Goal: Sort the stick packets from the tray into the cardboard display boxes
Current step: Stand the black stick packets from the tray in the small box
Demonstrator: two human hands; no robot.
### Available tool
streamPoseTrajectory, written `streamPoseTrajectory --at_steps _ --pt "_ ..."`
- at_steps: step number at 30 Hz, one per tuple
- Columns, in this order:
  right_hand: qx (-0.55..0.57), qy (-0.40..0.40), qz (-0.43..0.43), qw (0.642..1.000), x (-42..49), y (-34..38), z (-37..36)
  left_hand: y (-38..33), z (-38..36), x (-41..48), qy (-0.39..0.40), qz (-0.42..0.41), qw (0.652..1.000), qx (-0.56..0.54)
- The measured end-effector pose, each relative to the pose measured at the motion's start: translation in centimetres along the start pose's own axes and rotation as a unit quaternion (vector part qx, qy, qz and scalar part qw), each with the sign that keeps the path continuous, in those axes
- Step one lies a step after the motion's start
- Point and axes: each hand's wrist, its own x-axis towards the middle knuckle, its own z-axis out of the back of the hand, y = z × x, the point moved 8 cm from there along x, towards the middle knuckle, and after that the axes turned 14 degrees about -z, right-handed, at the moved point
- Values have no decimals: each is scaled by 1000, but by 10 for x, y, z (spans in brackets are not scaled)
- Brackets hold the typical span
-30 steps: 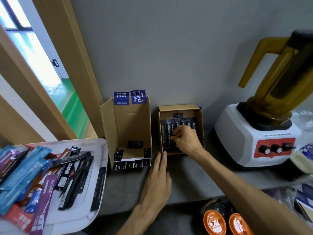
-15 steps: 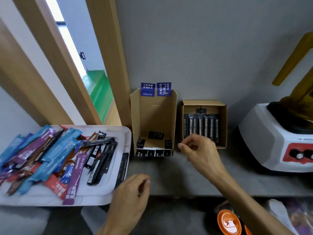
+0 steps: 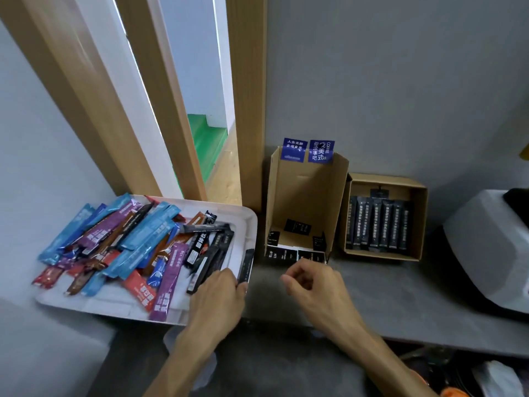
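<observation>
the white tray (image 3: 249, 224) lies at the left, its right rim near the tall cardboard box (image 3: 303, 193) with a narrow strip of grey counter (image 3: 400, 305) between them. the stick packets (image 3: 137, 242) are heaped across the tray: blue, purple, red and brown ones, most with their long axes slanting from near-left to far-right. a cluster of black ones on the pile's right side slants the same way but more steeply. a lone black packet (image 3: 246, 263) lies along the tray's right rim, its long axis pointing almost straight away from the person.

the left hand (image 3: 220, 299) rests at the tray's near right corner, back up, with a fingertip touching the lone packet's near end. i cannot tell whether its fingers grip anything.

the right hand (image 3: 317, 285) hovers over bare counter just in front of the tall box, fingers loosely curled and holding nothing.

the tall box stands against the wall beside the wooden door frame (image 3: 252, 110), open toward the person behind a low front lip, showing bare cardboard inside. the low cardboard box (image 3: 416, 196) sits right against it, holding a row of black packets (image 3: 378, 224) side by side, long axes running near to far, with a bare strip at the row's right. open counter separates this box from the white appliance (image 3: 486, 247).
</observation>
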Motion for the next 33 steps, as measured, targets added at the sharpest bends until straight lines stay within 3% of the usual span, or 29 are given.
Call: streamPoseTrajectory --at_steps 5,10,14,21,25,29,33 --pt "-15 12 -1 1000 -3 2 -8 0 -3 -3 26 -12 999 -37" --pt "-19 2 3 1000 -2 5 -5 8 17 -10 4 -23 995 -93" --pt "68 -2 -7 998 0 20 6 7 50 -15 51 -62 976 -205" --pt "202 116 -13 972 -4 47 -1 -15 98 -18 50 -141 974 -171" --pt "214 155 -18 964 -7 44 -4 -17 110 -14 -29 -116 967 -225" --pt "195 175 -29 965 -17 29 -5 -34 116 -5 -153 -97 913 -365" --pt "232 102 -27 967 -20 7 22 -79 88 11 -160 -154 880 -420"
